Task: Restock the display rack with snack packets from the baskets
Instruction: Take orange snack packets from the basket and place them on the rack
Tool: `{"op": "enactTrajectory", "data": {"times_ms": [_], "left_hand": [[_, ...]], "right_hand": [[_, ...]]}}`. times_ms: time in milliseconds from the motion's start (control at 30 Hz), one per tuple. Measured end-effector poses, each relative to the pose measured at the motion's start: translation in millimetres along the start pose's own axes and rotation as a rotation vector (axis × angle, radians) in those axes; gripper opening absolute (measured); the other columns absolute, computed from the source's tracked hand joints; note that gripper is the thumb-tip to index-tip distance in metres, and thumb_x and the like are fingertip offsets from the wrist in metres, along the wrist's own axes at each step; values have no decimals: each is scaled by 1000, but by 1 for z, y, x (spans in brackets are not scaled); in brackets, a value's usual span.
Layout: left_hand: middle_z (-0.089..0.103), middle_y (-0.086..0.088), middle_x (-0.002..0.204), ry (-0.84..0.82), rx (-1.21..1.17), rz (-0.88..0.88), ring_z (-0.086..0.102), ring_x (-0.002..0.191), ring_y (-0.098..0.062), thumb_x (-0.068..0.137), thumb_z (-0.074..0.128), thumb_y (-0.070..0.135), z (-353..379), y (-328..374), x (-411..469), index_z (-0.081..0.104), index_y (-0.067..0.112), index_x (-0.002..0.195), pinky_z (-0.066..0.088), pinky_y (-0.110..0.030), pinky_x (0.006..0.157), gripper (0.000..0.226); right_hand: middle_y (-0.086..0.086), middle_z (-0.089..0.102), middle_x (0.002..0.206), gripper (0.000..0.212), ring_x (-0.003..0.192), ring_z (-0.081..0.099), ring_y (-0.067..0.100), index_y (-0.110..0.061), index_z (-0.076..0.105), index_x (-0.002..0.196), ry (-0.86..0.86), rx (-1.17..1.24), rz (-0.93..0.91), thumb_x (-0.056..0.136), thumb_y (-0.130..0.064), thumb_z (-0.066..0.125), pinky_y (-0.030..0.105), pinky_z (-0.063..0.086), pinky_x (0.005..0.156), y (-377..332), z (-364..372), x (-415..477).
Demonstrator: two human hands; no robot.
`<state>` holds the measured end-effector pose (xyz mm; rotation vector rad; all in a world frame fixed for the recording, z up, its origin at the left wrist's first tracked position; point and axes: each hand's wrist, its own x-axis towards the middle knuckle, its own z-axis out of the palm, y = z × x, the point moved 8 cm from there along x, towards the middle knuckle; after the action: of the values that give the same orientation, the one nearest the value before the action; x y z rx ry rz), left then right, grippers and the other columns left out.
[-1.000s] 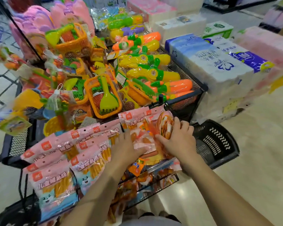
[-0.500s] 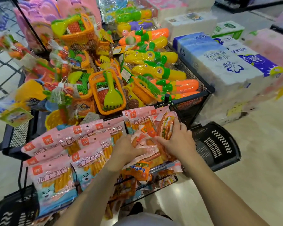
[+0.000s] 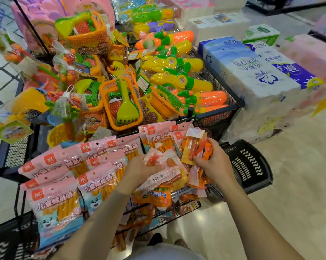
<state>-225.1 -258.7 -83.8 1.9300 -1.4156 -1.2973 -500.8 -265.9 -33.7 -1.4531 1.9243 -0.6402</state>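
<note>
Pink sausage-snack packets point(image 3: 57, 205) lie in overlapping rows on the black wire display rack point(image 3: 179, 215) in front of me. At the rack's right end sits a pile of clear and orange sausage packets point(image 3: 162, 180). My left hand point(image 3: 139, 170) grips a clear sausage packet on top of that pile. My right hand point(image 3: 213, 163) holds a bunch of small orange sausage packets point(image 3: 193, 147) upright against the pink packets behind. A black plastic basket point(image 3: 250, 166) stands on the floor just right of my right hand, and another black basket point(image 3: 6, 243) shows at bottom left.
Behind the rack a black mesh bin point(image 3: 217, 117) is heaped with netted beach toys point(image 3: 123, 104) and yellow and orange water guns point(image 3: 181, 79). Stacked tissue packs point(image 3: 252, 70) stand to the right. Pale floor point(image 3: 289, 184) lies open at right.
My left hand has closed on the clear packet and drawn it up over the pile. My right hand has shifted slightly right with its orange packets. The camera has moved closer.
</note>
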Motion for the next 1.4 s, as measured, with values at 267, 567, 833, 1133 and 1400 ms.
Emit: {"op": "enactTrajectory", "data": {"times_ms": [267,567,833,1133,1400], "left_hand": [[77,-1,82,73,-43,22,73,82,-27,73,88,52,-7,0,-7,78,23,87,58,-51,81,34],[74,3,68,216,-103,45,67,61,-14,78,89,36,-34,23,-44,76,22,78,46,-31,62,19],[78,13,102,413,-143,53,71,97,-12,67,88,58,-76,9,-110,79,28,107,57,-40,84,51],[78,14,82,644,-277,-61,73,82,-13,77,89,37,-135,-49,-205,78,27,92,59,-39,76,21],[79,7,81,811,-441,-133,77,79,-18,78,88,36,-203,-152,-314,79,22,91,60,-44,73,21]], "right_hand": [[-10,65,112,73,102,64,11,-30,46,147,74,201,-21,84,-22,82,33,53,92,5,-19,-6],[-24,64,108,70,91,61,-15,-36,51,139,71,362,-105,80,-23,87,17,49,80,2,-43,-10],[-21,64,108,71,96,64,-3,-36,51,139,-43,503,-195,80,-18,87,30,53,85,-19,-45,-27],[-11,67,114,66,101,66,3,-31,51,135,-224,485,-390,81,-17,86,27,53,87,-89,10,-86],[-10,71,112,65,92,69,-3,-37,51,131,-412,419,-483,81,-14,86,21,58,82,-163,106,-184]]}}
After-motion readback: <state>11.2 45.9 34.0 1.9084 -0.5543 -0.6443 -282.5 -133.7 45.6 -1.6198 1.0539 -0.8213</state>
